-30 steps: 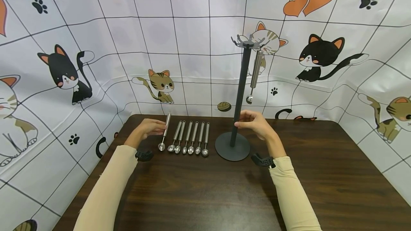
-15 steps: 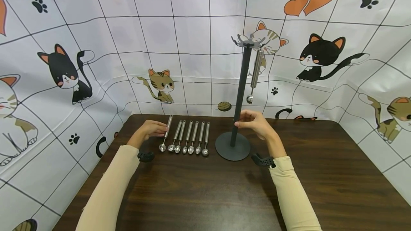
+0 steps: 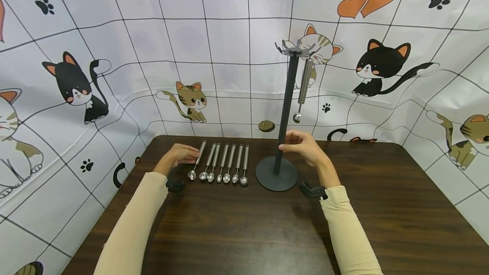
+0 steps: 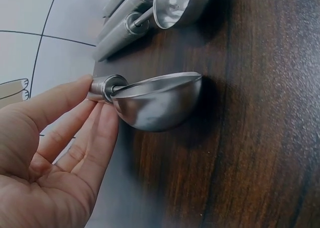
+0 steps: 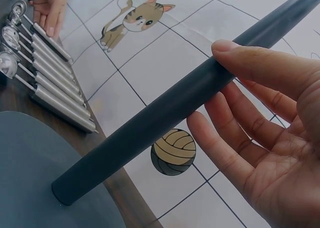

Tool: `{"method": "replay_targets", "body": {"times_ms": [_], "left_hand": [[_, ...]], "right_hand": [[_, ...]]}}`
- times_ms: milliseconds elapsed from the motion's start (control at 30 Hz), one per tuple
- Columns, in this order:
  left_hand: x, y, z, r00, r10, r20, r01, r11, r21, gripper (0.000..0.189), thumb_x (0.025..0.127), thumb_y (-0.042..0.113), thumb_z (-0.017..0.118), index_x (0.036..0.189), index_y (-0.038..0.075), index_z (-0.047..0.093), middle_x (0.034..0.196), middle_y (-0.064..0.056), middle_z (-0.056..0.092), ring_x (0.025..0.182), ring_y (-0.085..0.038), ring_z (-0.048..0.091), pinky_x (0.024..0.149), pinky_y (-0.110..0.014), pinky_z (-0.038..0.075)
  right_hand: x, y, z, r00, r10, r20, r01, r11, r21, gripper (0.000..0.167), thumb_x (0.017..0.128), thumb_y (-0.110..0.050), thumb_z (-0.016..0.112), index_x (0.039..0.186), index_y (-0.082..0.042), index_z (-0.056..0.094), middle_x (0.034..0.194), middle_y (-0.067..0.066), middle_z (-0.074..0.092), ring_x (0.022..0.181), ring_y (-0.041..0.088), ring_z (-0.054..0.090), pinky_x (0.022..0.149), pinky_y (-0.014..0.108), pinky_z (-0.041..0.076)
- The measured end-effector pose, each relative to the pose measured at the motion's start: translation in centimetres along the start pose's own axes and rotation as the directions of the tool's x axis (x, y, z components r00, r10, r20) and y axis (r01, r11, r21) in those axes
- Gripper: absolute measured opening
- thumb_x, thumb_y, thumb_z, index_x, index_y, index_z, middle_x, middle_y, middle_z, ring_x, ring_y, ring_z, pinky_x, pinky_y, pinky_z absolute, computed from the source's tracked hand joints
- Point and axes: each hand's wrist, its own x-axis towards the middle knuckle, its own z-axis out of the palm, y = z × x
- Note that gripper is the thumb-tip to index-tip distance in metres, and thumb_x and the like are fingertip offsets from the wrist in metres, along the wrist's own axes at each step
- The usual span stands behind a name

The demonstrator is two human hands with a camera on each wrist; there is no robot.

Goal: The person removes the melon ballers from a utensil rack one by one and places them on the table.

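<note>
My left hand [image 3: 179, 154] pinches the handle of the leftmost steel melon baller [image 3: 196, 161] between thumb and fingers. Its round bowl [image 4: 157, 105] faces the left wrist camera, close above the dark wood. Right of it, several more melon ballers [image 3: 225, 164] lie side by side in a row, handles pointing to the back. A dark grey stand [image 3: 287, 105] with a round base rises beside the row. My right hand [image 5: 270, 118] holds its post low down, thumb on one side and fingertips on the other. Another melon baller [image 3: 304, 84] hangs from a hook at the stand's top right.
The brown wooden table [image 3: 237, 232] stretches in front of both arms and off to the right. Behind it hangs a white sheet [image 3: 229, 41] with a grid and printed cats. The stand's crown of hooks [image 3: 295, 50] spreads out in several directions.
The leftmost melon baller's handle has come down and swung slightly right, with my left hand shifting a little right along with it. The right hand and the stand stay put.
</note>
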Motion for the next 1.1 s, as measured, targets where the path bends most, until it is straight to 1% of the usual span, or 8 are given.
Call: {"method": "replay_targets", "body": {"times_ms": [200, 333, 433, 700, 867, 1100], "left_hand": [[0.2, 0.3, 0.2, 1.000, -0.014, -0.010, 0.014, 1.000, -0.013, 0.048, 0.095, 0.004, 0.070, 0.137, -0.014, 0.055, 0.097, -0.003, 0.077, 0.074, -0.005, 0.070, 0.076, -0.022, 0.065], [0.3, 0.5, 0.3, 1.000, -0.021, -0.013, 0.021, 1.000, -0.008, 0.048, 0.095, 0.004, 0.071, 0.136, -0.015, 0.055, 0.085, 0.003, 0.075, 0.072, -0.005, 0.069, 0.074, -0.021, 0.065], [0.4, 0.5, 0.3, 1.000, -0.026, -0.017, 0.026, 1.000, -0.005, 0.048, 0.094, 0.003, 0.071, 0.136, -0.015, 0.055, 0.080, 0.005, 0.073, 0.071, -0.005, 0.069, 0.072, -0.020, 0.065], [0.3, 0.7, 0.7, 0.999, -0.018, -0.033, 0.018, 1.000, 0.007, 0.047, 0.094, 0.002, 0.071, 0.134, -0.017, 0.055, 0.077, 0.006, 0.070, 0.070, -0.003, 0.067, 0.069, -0.018, 0.064], [0.4, 0.8, 0.9, 0.998, -0.031, -0.047, 0.031, 0.999, 0.008, 0.046, 0.093, 0.000, 0.072, 0.132, -0.018, 0.056, 0.073, 0.007, 0.069, 0.068, -0.003, 0.067, 0.067, -0.017, 0.063], [0.4, 0.9, 1.1, 0.998, -0.034, -0.058, 0.035, 0.999, 0.024, 0.043, 0.092, 0.000, 0.072, 0.130, -0.017, 0.059, 0.076, 0.006, 0.072, 0.069, -0.004, 0.068, 0.068, -0.019, 0.064]], "right_hand": [[0.1, 0.1, -0.1, 1.000, -0.012, 0.003, 0.012, 1.000, 0.003, 0.021, 0.086, 0.004, 0.077, 0.103, -0.003, 0.066, 0.087, -0.001, 0.071, 0.081, 0.011, 0.069, 0.078, 0.028, 0.065], [0.1, 0.1, -0.1, 1.000, -0.011, 0.004, 0.011, 1.000, 0.009, 0.021, 0.087, 0.005, 0.076, 0.103, -0.005, 0.067, 0.087, -0.002, 0.071, 0.081, 0.011, 0.069, 0.079, 0.027, 0.065], [0.1, 0.1, -0.1, 1.000, -0.011, 0.003, 0.011, 1.000, 0.006, 0.022, 0.086, 0.005, 0.076, 0.104, -0.004, 0.067, 0.088, -0.001, 0.071, 0.082, 0.012, 0.069, 0.079, 0.028, 0.065], [0.1, 0.0, -0.1, 1.000, -0.011, 0.005, 0.011, 1.000, -0.003, 0.023, 0.086, 0.003, 0.077, 0.104, -0.006, 0.068, 0.088, -0.002, 0.071, 0.082, 0.012, 0.069, 0.079, 0.029, 0.065], [0.2, 0.2, -0.2, 1.000, -0.017, 0.002, 0.017, 1.000, -0.006, 0.022, 0.086, 0.005, 0.076, 0.104, -0.006, 0.068, 0.088, -0.003, 0.071, 0.081, 0.011, 0.069, 0.079, 0.028, 0.065], [0.2, 0.3, -0.2, 1.000, -0.015, 0.000, 0.015, 1.000, -0.014, 0.022, 0.087, 0.005, 0.076, 0.104, -0.007, 0.068, 0.088, -0.002, 0.071, 0.082, 0.011, 0.069, 0.079, 0.029, 0.065]]}}
